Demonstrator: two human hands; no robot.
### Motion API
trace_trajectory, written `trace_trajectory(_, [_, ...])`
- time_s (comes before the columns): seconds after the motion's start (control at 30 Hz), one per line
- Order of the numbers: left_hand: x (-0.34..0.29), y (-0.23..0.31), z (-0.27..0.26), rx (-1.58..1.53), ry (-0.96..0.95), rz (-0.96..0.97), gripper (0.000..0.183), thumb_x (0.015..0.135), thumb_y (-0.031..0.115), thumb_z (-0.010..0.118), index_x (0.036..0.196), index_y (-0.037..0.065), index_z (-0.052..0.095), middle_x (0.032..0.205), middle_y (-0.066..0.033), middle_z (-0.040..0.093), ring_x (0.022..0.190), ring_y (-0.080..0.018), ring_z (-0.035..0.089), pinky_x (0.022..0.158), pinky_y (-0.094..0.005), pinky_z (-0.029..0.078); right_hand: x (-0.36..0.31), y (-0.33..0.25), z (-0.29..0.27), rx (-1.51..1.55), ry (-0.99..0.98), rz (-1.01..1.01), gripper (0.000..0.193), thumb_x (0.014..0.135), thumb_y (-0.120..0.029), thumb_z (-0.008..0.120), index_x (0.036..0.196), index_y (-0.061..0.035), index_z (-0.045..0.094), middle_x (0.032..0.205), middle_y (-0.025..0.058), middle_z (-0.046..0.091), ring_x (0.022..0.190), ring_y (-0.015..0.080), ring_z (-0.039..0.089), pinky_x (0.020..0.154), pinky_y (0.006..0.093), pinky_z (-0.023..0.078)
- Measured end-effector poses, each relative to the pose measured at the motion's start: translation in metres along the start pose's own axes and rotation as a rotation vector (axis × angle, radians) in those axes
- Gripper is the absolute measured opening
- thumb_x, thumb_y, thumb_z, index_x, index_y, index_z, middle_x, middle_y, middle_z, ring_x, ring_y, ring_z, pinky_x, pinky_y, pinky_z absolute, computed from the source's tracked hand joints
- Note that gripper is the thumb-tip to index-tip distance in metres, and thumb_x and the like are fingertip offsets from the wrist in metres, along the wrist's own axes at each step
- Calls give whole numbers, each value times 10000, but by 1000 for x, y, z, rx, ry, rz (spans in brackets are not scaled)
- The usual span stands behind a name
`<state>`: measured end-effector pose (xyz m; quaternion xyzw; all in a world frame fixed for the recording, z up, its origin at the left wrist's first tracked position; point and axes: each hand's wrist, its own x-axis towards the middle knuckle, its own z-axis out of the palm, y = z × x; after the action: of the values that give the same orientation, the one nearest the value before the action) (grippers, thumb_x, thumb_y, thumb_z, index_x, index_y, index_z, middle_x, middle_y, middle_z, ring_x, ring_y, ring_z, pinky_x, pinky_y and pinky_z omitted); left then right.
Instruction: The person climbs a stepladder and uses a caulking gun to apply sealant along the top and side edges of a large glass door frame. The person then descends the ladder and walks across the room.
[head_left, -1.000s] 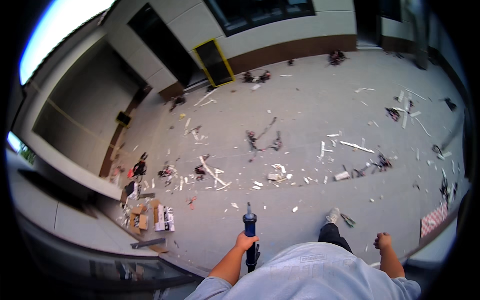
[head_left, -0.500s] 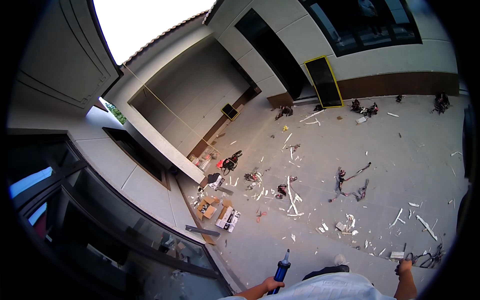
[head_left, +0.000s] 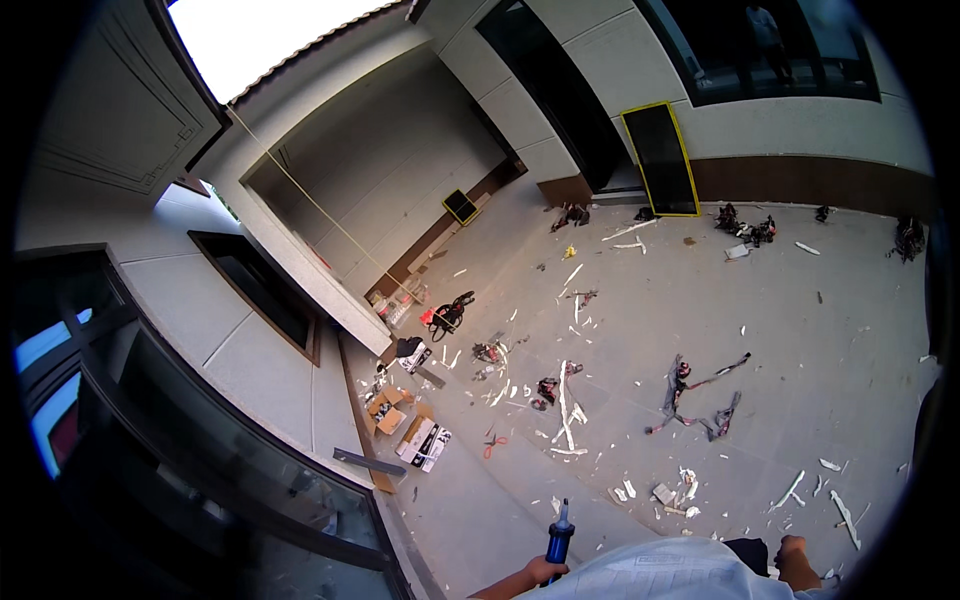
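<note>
Left hand (head_left: 545, 571) is gripping a blue cylindrical plastic tube with black nozzle (head_left: 558, 535) pointing up and away, right hand (head_left: 790, 550) is hanging clenched and empty, white scrap strips (head_left: 565, 410) still littering the grey paved floor (head_left: 800, 330) beyond.

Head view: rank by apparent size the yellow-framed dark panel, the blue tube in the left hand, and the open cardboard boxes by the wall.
1. Yellow-framed dark panel, though farthest away.
2. Open cardboard boxes, as a cluster.
3. Blue tube, smallest though nearest, held by the left hand.
</note>
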<state>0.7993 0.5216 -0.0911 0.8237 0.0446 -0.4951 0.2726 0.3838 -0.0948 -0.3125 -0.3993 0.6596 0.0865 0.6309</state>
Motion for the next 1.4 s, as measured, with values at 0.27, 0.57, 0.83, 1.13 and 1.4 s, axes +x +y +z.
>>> trace_trajectory(0.27, [-13, 158, -54, -136, 244, 105, 442, 653, 322, 849, 939, 12, 717, 859, -108, 704, 754, -208, 669, 721, -337, 543, -105, -148, 42, -55, 19, -187, 194, 902, -137, 572, 1021, 14, 595, 739, 190, 620, 570, 329, 649, 438, 435, 509])
trace_trajectory(0.57, [28, 249, 27, -79, 260, 81, 443, 615, 255, 867, 925, 4, 675, 867, -111, 699, 736, -219, 668, 705, -358, 547, -73, -218, -9, -345, -8, -126, 276, 915, -265, 623, 1006, -7, 660, 845, 115, 703, 625, 251, 684, 516, 392, 527])
trace_trajectory(0.83, [82, 295, 106, 106, 95, -95, 581, 606, 415, 833, 1009, 13, 720, 988, -145, 715, 869, -261, 692, 816, -371, 542, 21, -246, -120, -460, 30, 5, 285, 937, -307, 590, 929, -47, 707, 874, 137, 720, 723, 287, 709, 591, 407, 555])
trace_trajectory(1.13, [182, 444, 85, 22, 205, 93, 648, 601, 430, 801, 1088, 15, 697, 1031, -196, 703, 938, -320, 683, 872, -389, 527, 73, -407, -101, -514, 14, -38, 324, 848, -312, 664, 973, -14, 700, 873, 160, 719, 788, 274, 702, 715, 389, 556])
trace_trajectory(1.4, [218, 611, 74, -265, 480, 654, 653, 618, 330, 799, 1162, 22, 608, 996, -206, 689, 913, -333, 679, 843, -402, 533, 24, -634, 90, -942, -220, -754, 392, 776, -341, 733, 955, 7, 710, 917, 159, 724, 885, 243, 695, 827, 362, 546])
